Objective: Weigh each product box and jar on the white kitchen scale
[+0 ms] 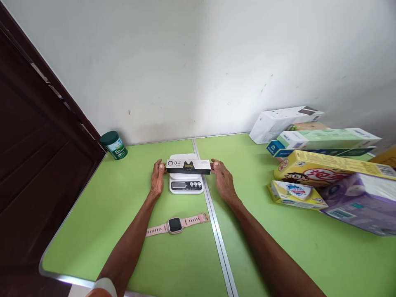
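A long narrow carton (pixel 199 165), white on top with a black front edge and "Bamboo Charcoal" lettering, lies crosswise over the plate of a white digital kitchen scale (pixel 186 191). Its print reads upside down. My left hand (pixel 157 178) grips the carton's left end, and my right hand (pixel 223 180) is closed at its right end. Whether the carton rests on the plate or is held just above it, I cannot tell. The scale's display shows no readable figures. Nearer to me, a smartwatch (pixel 175 225) with a pink strap lies flat, its strap end partly behind my left forearm.
A green lidded tub (pixel 114 145) stands at the table's back left. On the right are several boxes, including a yellow soap box (pixel 297 194), a long yellow carton (pixel 334 167) and a purple pack (pixel 361 202). A metal seam (pixel 218 235) divides the green table.
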Demonstrator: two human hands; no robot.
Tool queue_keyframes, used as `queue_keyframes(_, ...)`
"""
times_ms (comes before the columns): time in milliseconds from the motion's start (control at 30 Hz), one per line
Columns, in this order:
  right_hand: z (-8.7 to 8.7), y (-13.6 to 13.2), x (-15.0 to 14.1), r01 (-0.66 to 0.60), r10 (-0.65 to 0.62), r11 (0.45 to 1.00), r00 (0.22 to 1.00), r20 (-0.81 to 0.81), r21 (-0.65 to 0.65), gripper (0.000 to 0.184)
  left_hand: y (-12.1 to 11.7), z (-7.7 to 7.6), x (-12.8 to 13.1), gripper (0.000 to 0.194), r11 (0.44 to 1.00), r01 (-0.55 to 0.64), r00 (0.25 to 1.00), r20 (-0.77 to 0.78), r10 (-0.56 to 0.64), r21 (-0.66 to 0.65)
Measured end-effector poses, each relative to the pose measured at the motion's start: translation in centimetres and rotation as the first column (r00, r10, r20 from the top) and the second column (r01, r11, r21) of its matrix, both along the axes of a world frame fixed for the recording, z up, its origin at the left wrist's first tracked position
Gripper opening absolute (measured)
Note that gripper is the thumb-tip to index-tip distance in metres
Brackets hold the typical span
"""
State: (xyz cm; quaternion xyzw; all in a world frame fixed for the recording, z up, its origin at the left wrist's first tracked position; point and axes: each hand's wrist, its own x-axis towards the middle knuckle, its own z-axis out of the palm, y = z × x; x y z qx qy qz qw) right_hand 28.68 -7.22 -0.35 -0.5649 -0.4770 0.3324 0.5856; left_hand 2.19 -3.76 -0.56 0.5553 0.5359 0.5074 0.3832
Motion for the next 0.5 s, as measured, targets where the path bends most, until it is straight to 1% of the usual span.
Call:
queue_keyframes(133,0.31,-0.11,0.02,-0.006,0.006,1.0,1.0,0.003,0.006,0.085,0.17,-0.17,-0.01,0.094,1.0,-0.008,1.0,-0.008,0.008,-0.003)
queue_keyframes(300,0.35,-0.13,0.06,-0.011,0.011,1.0,1.0,0.016,0.007,0.082,0.22,-0.23,0.07,0.085,1.0,-0.02,1.0,-0.003,0.02,0.003)
queue_keyframes(500,0.36,-0.16,0.05,-0.001,0.0,1.0,0.998,0.058,0.006,0.077,0.02,0.06,0.18,0.085,1.0,-0.018,0.999,-0.031,0.018,0.006)
